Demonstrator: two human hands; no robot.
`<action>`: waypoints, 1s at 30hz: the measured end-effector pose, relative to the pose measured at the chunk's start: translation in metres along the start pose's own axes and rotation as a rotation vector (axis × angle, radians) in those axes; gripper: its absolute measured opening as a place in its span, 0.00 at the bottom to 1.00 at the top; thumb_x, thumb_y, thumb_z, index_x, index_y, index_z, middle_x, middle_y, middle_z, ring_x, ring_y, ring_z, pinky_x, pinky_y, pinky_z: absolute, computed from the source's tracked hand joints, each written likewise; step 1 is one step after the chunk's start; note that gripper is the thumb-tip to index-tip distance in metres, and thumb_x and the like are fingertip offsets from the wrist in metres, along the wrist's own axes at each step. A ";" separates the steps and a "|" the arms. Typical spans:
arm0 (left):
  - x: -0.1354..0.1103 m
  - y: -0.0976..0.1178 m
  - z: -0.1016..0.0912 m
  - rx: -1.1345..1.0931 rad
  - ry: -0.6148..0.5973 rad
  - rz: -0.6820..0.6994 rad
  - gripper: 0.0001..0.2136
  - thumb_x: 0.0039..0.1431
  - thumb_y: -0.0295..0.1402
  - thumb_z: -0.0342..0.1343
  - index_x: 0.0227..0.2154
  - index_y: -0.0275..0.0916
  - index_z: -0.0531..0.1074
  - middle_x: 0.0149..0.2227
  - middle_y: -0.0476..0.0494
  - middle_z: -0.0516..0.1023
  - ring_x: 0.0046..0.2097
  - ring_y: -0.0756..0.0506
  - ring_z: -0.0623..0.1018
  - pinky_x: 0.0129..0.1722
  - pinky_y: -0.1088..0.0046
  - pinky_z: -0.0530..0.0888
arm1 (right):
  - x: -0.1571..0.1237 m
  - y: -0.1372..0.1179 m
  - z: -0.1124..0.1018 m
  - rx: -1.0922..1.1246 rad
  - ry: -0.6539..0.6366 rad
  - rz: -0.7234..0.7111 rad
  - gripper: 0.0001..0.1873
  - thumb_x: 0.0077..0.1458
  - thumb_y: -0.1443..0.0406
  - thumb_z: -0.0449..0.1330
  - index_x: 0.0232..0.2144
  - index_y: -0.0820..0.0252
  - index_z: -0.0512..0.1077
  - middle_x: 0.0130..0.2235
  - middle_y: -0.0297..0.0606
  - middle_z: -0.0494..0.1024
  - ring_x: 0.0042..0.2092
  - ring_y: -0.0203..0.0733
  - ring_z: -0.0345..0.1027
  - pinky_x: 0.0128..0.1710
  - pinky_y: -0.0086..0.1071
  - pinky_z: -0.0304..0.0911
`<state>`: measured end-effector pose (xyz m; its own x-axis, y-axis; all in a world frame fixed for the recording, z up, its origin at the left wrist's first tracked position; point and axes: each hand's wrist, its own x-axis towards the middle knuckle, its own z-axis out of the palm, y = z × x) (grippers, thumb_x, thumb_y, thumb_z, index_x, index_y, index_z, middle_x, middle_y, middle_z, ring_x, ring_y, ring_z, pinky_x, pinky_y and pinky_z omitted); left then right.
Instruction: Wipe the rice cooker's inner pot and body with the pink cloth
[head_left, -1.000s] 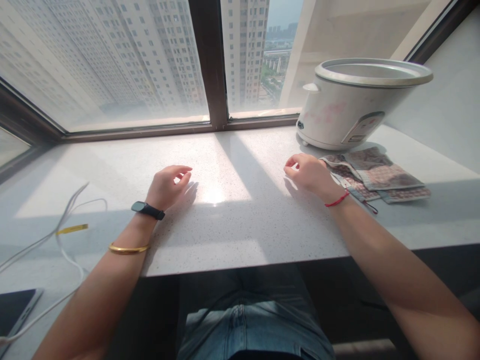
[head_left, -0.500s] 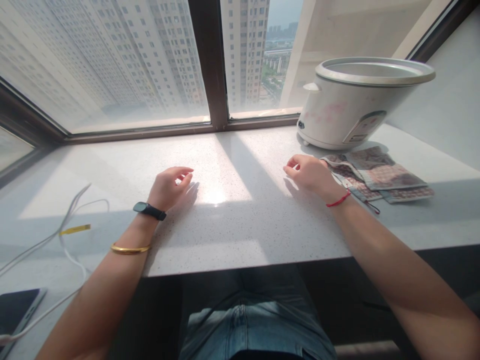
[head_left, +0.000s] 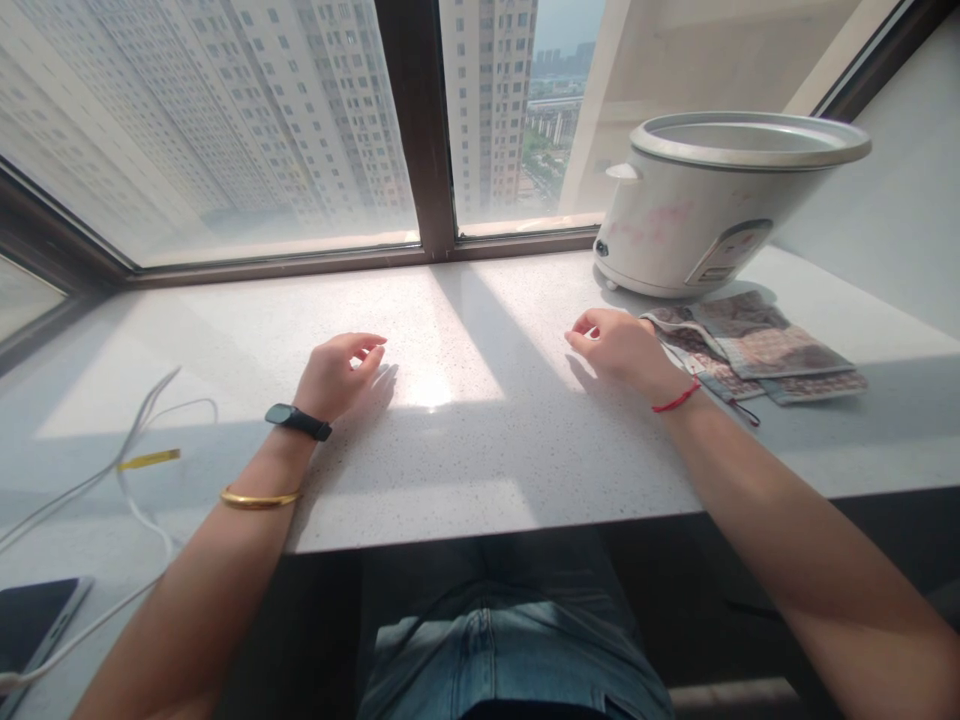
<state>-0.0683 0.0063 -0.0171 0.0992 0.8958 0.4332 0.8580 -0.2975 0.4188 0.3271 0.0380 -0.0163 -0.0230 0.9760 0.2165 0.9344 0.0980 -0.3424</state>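
My left hand [head_left: 337,375] rests on the white speckled countertop [head_left: 442,450], its side down, with fingers loosely curled and tips a little apart. Nothing is in it. A black wristband and a gold bangle circle that arm. Across the counter, my right hand [head_left: 619,345] lies in a similar loose curl, a gap showing between thumb and forefinger, and holds nothing visible. A red string bracelet is on its wrist. Just right of this hand lies a folded brown-and-grey patterned cloth item [head_left: 772,345] with a white strap; its kind is unclear.
A white rice cooker [head_left: 675,225], lidless, stands at the back right by the window. White cables [head_left: 139,430] with a yellow tag [head_left: 150,459] lie on the left. A dark-screened device [head_left: 37,620] sits at the lower left. The window frame [head_left: 427,130] borders the counter's back.
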 end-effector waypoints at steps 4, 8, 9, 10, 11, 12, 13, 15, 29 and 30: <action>0.000 0.000 0.000 -0.011 -0.001 -0.003 0.12 0.61 0.38 0.54 0.40 0.40 0.80 0.40 0.39 0.84 0.37 0.44 0.80 0.37 0.67 0.76 | -0.001 -0.001 0.000 0.004 0.035 -0.002 0.11 0.58 0.57 0.57 0.30 0.56 0.74 0.39 0.43 0.81 0.41 0.50 0.72 0.45 0.46 0.58; 0.000 0.000 0.000 -0.001 -0.008 -0.007 0.12 0.61 0.38 0.54 0.40 0.39 0.80 0.40 0.39 0.83 0.37 0.44 0.80 0.38 0.67 0.76 | -0.001 -0.002 -0.002 0.006 -0.022 0.019 0.11 0.57 0.57 0.57 0.29 0.55 0.74 0.36 0.43 0.81 0.40 0.50 0.72 0.44 0.46 0.58; 0.000 0.000 0.000 0.001 -0.007 -0.007 0.12 0.61 0.38 0.54 0.40 0.39 0.80 0.40 0.39 0.83 0.37 0.44 0.80 0.38 0.67 0.75 | -0.001 -0.003 -0.002 0.006 -0.036 0.021 0.11 0.57 0.57 0.57 0.29 0.55 0.74 0.35 0.43 0.81 0.39 0.50 0.72 0.44 0.46 0.58; 0.000 0.000 0.000 0.002 -0.005 -0.006 0.12 0.62 0.38 0.54 0.40 0.39 0.80 0.40 0.39 0.84 0.37 0.44 0.80 0.38 0.67 0.75 | -0.001 -0.003 -0.002 0.005 -0.041 0.021 0.11 0.57 0.57 0.57 0.29 0.55 0.75 0.35 0.43 0.81 0.39 0.50 0.72 0.44 0.46 0.58; 0.000 0.000 0.000 0.003 -0.004 -0.006 0.12 0.62 0.38 0.54 0.40 0.40 0.80 0.40 0.39 0.84 0.37 0.44 0.80 0.38 0.68 0.75 | -0.001 -0.003 -0.002 0.003 -0.039 0.023 0.11 0.57 0.57 0.57 0.30 0.55 0.75 0.35 0.42 0.81 0.39 0.50 0.72 0.44 0.46 0.58; 0.000 0.001 0.000 0.004 -0.005 -0.006 0.12 0.62 0.38 0.54 0.40 0.40 0.80 0.40 0.40 0.84 0.37 0.45 0.80 0.38 0.68 0.75 | -0.001 -0.003 -0.002 0.002 -0.030 0.023 0.11 0.58 0.57 0.57 0.30 0.55 0.75 0.36 0.42 0.81 0.40 0.50 0.72 0.44 0.46 0.58; 0.000 0.001 0.000 0.007 -0.008 -0.007 0.12 0.62 0.38 0.54 0.40 0.40 0.80 0.40 0.40 0.84 0.37 0.45 0.80 0.38 0.69 0.75 | -0.001 -0.002 -0.002 0.003 -0.018 0.022 0.11 0.58 0.57 0.57 0.31 0.55 0.75 0.37 0.43 0.81 0.41 0.51 0.72 0.45 0.46 0.58; -0.001 0.001 -0.001 0.019 -0.020 -0.011 0.13 0.62 0.38 0.54 0.41 0.39 0.80 0.41 0.40 0.84 0.37 0.45 0.80 0.39 0.69 0.75 | -0.001 -0.002 -0.002 0.007 0.004 0.018 0.11 0.58 0.57 0.56 0.31 0.55 0.75 0.39 0.43 0.81 0.43 0.51 0.72 0.46 0.46 0.57; -0.001 0.001 -0.001 0.031 -0.027 -0.018 0.13 0.62 0.37 0.53 0.41 0.38 0.80 0.41 0.39 0.83 0.38 0.45 0.80 0.39 0.69 0.75 | -0.002 -0.005 -0.005 0.041 -0.048 0.033 0.11 0.57 0.57 0.57 0.33 0.55 0.77 0.40 0.41 0.82 0.42 0.49 0.72 0.45 0.44 0.54; -0.001 0.001 -0.001 0.029 -0.026 -0.018 0.13 0.62 0.37 0.53 0.41 0.38 0.80 0.41 0.39 0.83 0.38 0.45 0.80 0.39 0.70 0.75 | -0.002 -0.005 -0.005 0.039 -0.050 0.033 0.11 0.57 0.57 0.57 0.33 0.55 0.77 0.40 0.41 0.82 0.42 0.49 0.72 0.45 0.44 0.54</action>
<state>-0.0678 0.0052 -0.0164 0.0965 0.9094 0.4046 0.8739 -0.2719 0.4028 0.3243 0.0348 -0.0109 -0.0110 0.9872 0.1590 0.9204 0.0721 -0.3842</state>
